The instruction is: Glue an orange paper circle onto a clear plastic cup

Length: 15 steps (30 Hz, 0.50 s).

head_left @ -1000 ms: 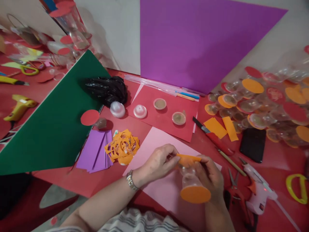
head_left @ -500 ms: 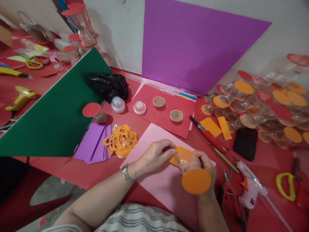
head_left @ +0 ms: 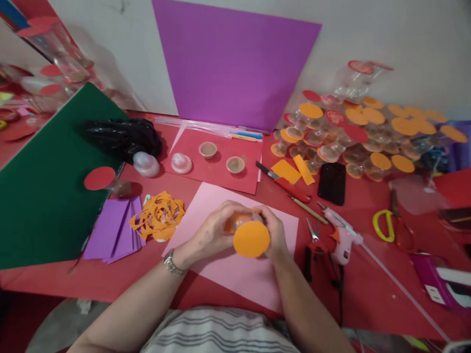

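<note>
Both my hands hold a clear plastic hourglass (head_left: 239, 222) above a pink sheet (head_left: 235, 282). An orange paper disc (head_left: 251, 239) caps its end towards me, and orange paper (head_left: 231, 226) shows at its far end. My left hand (head_left: 213, 228) curls around the left side, thumb and fingers on the paper. On the right side my right hand (head_left: 275, 233) wraps it, its fingertips partly hidden. Left of the sheet lie orange paper offcuts (head_left: 158, 215) and purple paper strips (head_left: 112, 228).
A white glue gun (head_left: 342, 235), pliers (head_left: 320, 255), a cutter knife (head_left: 290, 189) and a black phone (head_left: 331, 184) lie to the right. Many hourglasses (head_left: 331, 132) are piled behind them. Sand-filled cups (head_left: 208, 150) stand ahead; a green board (head_left: 55, 186) leans at left.
My view has swung right. My left hand has gone from pinching the orange paper's edge to curling round the hourglass's side. The hourglass has come closer to the pink sheet's middle.
</note>
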Available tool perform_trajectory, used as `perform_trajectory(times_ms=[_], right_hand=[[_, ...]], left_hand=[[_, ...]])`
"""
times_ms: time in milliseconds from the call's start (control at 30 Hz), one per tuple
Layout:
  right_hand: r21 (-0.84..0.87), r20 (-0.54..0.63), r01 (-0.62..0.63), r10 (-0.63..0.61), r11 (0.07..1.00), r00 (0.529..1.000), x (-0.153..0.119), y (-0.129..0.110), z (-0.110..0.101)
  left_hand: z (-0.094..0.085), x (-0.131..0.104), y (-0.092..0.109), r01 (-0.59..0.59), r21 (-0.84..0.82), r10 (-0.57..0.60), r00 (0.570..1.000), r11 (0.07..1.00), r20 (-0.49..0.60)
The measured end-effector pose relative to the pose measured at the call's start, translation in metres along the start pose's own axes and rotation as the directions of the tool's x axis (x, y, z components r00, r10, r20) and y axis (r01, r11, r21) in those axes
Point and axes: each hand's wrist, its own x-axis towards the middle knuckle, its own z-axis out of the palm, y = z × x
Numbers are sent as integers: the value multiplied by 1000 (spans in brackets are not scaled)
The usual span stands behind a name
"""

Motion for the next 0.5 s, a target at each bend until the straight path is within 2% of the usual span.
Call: perform_trajectory(times_ms=[100, 167, 233, 333, 400, 500], right_hand=[[-36, 44, 34, -32, 999, 999, 3, -9, -5], [-73, 54, 69, -65, 995, 996, 2, -18, -12], [-175, 53, 145, -137, 974, 989, -1, -27, -20], [-384, 60, 291, -291, 876, 955, -12, -34, -35], [-468, 21, 332, -366, 819, 931, -21, -31, -44], [-586, -90, 327, -460, 742, 883, -38, -15, -59]], left_hand=[[-8, 1, 6, -3, 52, 5, 1000, 999, -29], [-14, 1, 7, 8, 75, -2, 996, 997, -85], [-19, 1, 4, 39, 67, -27, 985, 997, -169], [-23, 2, -1, 105, -11, -103, 950, 994, -296], [-24, 2, -2, 154, -76, -171, 925, 985, -338], [-24, 2, -1, 229, -103, -250, 911, 968, -327]])
